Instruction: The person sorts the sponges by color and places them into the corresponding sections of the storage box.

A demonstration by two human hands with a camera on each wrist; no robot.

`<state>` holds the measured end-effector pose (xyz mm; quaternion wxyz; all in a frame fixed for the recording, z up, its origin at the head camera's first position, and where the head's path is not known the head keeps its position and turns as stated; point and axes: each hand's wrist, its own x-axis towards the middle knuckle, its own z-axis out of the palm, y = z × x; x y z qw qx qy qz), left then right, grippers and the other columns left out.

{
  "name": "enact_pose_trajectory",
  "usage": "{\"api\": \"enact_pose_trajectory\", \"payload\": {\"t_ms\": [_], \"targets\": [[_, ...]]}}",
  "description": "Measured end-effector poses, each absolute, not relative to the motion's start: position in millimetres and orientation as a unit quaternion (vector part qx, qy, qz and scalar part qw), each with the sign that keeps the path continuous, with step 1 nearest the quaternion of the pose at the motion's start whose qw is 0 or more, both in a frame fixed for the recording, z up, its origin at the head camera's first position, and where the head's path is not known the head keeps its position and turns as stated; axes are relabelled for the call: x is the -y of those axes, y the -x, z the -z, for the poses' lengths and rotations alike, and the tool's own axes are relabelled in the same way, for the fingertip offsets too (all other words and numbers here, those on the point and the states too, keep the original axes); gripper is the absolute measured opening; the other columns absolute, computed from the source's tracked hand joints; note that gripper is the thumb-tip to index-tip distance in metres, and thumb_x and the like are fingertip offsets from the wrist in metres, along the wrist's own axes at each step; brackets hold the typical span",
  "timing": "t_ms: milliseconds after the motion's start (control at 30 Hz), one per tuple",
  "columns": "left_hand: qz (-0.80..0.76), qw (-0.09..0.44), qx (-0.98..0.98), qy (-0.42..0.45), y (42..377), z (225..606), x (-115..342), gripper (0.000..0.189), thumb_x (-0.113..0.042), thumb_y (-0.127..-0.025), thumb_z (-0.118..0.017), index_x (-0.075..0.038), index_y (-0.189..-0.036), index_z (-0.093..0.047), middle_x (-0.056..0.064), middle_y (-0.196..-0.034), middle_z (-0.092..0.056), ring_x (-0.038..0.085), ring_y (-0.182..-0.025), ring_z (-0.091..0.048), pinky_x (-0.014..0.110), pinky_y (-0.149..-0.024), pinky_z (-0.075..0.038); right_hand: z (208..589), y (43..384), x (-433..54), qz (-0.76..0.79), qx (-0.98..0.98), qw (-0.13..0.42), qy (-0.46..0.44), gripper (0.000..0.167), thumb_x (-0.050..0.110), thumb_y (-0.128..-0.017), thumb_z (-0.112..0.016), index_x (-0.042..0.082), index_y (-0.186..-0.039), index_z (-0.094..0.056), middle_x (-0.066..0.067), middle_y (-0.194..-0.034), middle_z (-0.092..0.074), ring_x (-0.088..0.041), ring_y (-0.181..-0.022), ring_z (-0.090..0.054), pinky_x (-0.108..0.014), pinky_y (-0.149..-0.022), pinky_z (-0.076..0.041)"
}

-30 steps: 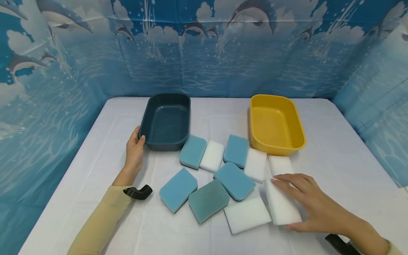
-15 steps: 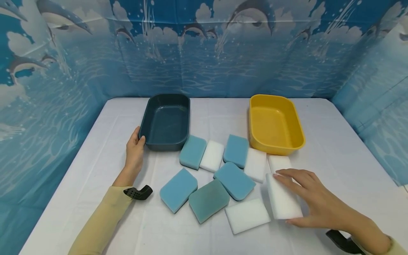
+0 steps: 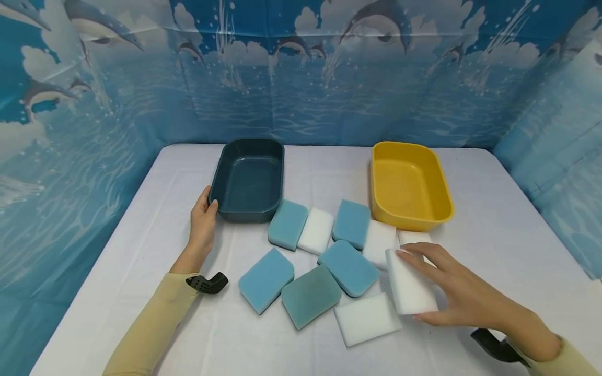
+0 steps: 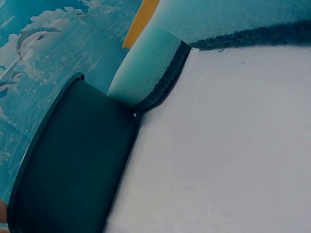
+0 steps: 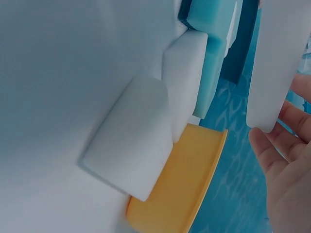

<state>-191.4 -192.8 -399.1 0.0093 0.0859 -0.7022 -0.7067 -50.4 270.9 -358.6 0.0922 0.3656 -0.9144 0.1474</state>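
Observation:
In the head view my left hand (image 3: 203, 224) grips the front left corner of a dark teal plastic basin (image 3: 237, 216), thumb over the rim. My right hand (image 3: 463, 287) holds a white sponge (image 3: 413, 287) lifted off the table, fingers at its far end and thumb at its near end. In the right wrist view that sponge (image 5: 278, 63) hangs apart from the others. Beneath and beside it lie more white sponges, one flat at the front (image 3: 368, 318) and one partly hidden by my right hand (image 3: 414, 237). Several blue-green sponges (image 3: 311, 296) lie left of them.
A yellow basin (image 3: 411, 222) stands at the back right, with white sponges (image 3: 379, 243) at its front side. A blue sponge (image 3: 288, 224) sits against the teal basin's right front corner. A dolphin-print curtain (image 3: 301, 94) hangs behind the white-covered table (image 3: 244, 350).
My right hand has lifted the white sponge and moved it slightly away from me and to the left. My left hand keeps its grip on the teal basin; the view shifts a little.

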Motion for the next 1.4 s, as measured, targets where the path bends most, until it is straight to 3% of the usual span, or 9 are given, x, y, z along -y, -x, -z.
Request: {"api": "enact_pose_trajectory", "payload": {"t_ms": [333, 467, 700, 867, 967, 1167, 1400], "targets": [[0.702, 0.016, 0.707, -0.085, 194, 401, 193, 0.055, -0.012, -0.103, -0.029, -0.011, -0.152, -0.005, 0.000, -0.160, -0.003, 0.011, -0.148, -0.005, 0.026, -0.122, -0.013, 358, 70, -261, -0.132, 0.912, 0.101, -0.376, 0.106, 0.048, -0.055, -0.087, 0.011, -0.142, -0.040, -0.009, -0.138, -0.041, -0.011, -0.123, -0.033, 0.005, -0.103, -0.010], [0.696, 0.015, 0.712, -0.091, 193, 403, 192, 0.055, -0.013, -0.103, -0.029, -0.012, -0.152, -0.005, 0.000, -0.160, -0.002, 0.012, -0.148, -0.004, 0.027, -0.122, -0.013, 359, 77, -257, -0.117, 0.912, 0.105, -0.380, 0.108, 0.046, -0.053, -0.088, 0.011, -0.143, -0.039, -0.006, -0.138, -0.041, -0.011, -0.123, -0.035, 0.002, -0.102, -0.017], [0.695, 0.023, 0.713, -0.086, 193, 404, 191, 0.054, -0.013, -0.103, -0.029, -0.010, -0.152, -0.006, 0.001, -0.160, -0.003, 0.012, -0.148, -0.005, 0.028, -0.122, -0.013, 356, 91, -246, -0.131, 0.906, 0.101, -0.391, 0.103, 0.048, -0.059, -0.085, 0.013, -0.144, -0.038, -0.007, -0.139, -0.042, -0.014, -0.122, -0.038, -0.002, -0.102, -0.020], [0.693, 0.023, 0.716, -0.082, 192, 403, 192, 0.054, -0.014, -0.103, -0.028, -0.011, -0.152, -0.005, -0.001, -0.160, -0.001, 0.011, -0.148, -0.003, 0.027, -0.122, -0.012, 352, 102, -239, -0.125, 0.895, 0.111, -0.413, 0.098, 0.052, -0.064, -0.081, 0.011, -0.143, -0.039, -0.009, -0.138, -0.042, -0.016, -0.118, -0.040, -0.013, -0.096, -0.036], [0.693, 0.026, 0.716, -0.079, 193, 402, 192, 0.054, -0.014, -0.103, -0.029, -0.011, -0.152, -0.005, 0.000, -0.160, -0.002, 0.011, -0.148, -0.004, 0.028, -0.122, -0.013, 347, 111, -236, -0.118, 0.894, 0.113, -0.416, 0.100, 0.051, -0.062, -0.082, 0.011, -0.143, -0.038, -0.009, -0.137, -0.041, -0.016, -0.118, -0.039, -0.018, -0.092, -0.042], [0.695, 0.026, 0.715, -0.077, 193, 401, 191, 0.055, -0.013, -0.103, -0.030, -0.008, -0.152, -0.006, 0.002, -0.160, -0.003, 0.013, -0.148, -0.005, 0.028, -0.122, -0.013, 342, 123, -230, -0.126, 0.890, 0.111, -0.425, 0.103, 0.046, -0.060, -0.085, 0.009, -0.143, -0.037, -0.010, -0.138, -0.040, -0.019, -0.122, -0.037, -0.015, -0.097, -0.035], [0.694, 0.015, 0.716, -0.079, 193, 402, 192, 0.055, -0.015, -0.103, -0.029, -0.012, -0.152, -0.005, -0.001, -0.160, -0.002, 0.011, -0.148, -0.003, 0.027, -0.122, -0.013, 342, 134, -220, -0.126, 0.885, 0.107, -0.435, 0.102, 0.047, -0.061, -0.084, 0.008, -0.143, -0.037, -0.010, -0.141, -0.038, -0.019, -0.124, -0.036, -0.025, -0.096, -0.039]]}}
